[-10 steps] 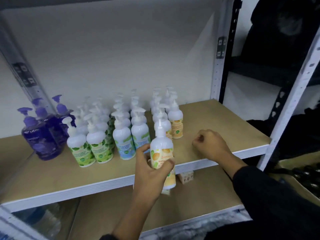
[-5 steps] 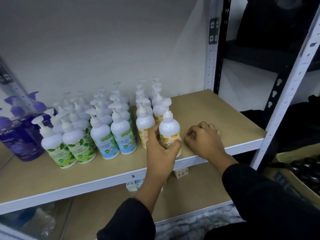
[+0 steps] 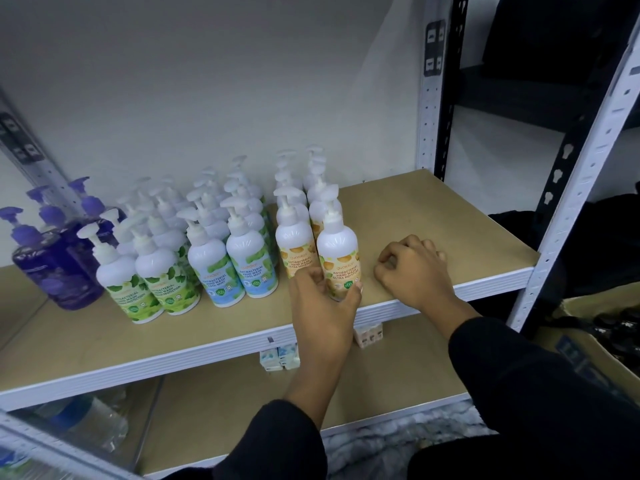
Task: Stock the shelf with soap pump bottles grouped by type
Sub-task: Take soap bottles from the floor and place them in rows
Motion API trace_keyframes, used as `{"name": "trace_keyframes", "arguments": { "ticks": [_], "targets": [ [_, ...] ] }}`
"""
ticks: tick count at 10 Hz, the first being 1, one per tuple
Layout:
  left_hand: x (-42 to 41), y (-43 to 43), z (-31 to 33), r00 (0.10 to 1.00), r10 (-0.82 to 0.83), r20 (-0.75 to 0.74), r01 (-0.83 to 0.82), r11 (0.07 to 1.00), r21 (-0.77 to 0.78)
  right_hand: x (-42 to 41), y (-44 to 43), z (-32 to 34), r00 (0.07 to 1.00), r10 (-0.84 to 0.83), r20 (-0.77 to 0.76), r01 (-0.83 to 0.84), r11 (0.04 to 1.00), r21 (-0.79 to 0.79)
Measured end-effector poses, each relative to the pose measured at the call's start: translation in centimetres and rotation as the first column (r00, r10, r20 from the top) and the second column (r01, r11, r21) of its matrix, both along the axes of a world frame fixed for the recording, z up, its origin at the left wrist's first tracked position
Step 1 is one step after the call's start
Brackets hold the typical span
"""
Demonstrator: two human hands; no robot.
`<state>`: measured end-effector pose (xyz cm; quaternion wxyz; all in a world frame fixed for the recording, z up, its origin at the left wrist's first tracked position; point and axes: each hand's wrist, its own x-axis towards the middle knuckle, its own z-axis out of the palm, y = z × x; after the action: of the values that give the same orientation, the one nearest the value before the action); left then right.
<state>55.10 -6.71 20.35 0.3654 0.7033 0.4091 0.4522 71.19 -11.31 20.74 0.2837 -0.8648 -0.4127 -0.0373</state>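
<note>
left hand (image 3: 325, 303): fingers wrapped round orange-label bottle (image 3: 338, 258), front of the orange row on shelf (image 3: 433, 216)
right hand (image 3: 412, 268): curled, holding nothing
risk: bottle looks near shelf edge; careless release may tip it

You face a plain off-white wall (image 3: 207, 81) behind the rack. The tan fibreboard shelf (image 3: 433, 209) rests on white perforated steel uprights (image 3: 578, 188), and a lower board (image 3: 398, 372) lies beneath it. To your right stand a black upright (image 3: 449, 98) and a cardboard box (image 3: 588, 348). The floor (image 3: 391, 441) is mottled grey.
</note>
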Motion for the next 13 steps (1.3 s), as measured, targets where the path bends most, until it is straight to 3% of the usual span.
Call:
{"name": "trace_keyframes", "arguments": {
  "ticks": [2,6,13],
  "targets": [
    [1.0,0.6,0.1,0.997,0.079,-0.020,-0.078,0.996,0.047,0.1,0.1,0.0,1.000,-0.009,-0.009,0.009,1.000,0.010],
    [2.5,1.0,0.0,0.974,0.225,-0.038,-0.225,0.974,-0.001,0.2,0.1,0.0,1.000,-0.011,-0.024,0.012,1.000,0.023],
    [3.2,1.1,0.0,0.959,0.276,-0.069,-0.278,0.961,-0.012,0.3,-0.1,0.0,0.999,0.006,-0.053,-0.004,0.999,0.033]
  ]
}}
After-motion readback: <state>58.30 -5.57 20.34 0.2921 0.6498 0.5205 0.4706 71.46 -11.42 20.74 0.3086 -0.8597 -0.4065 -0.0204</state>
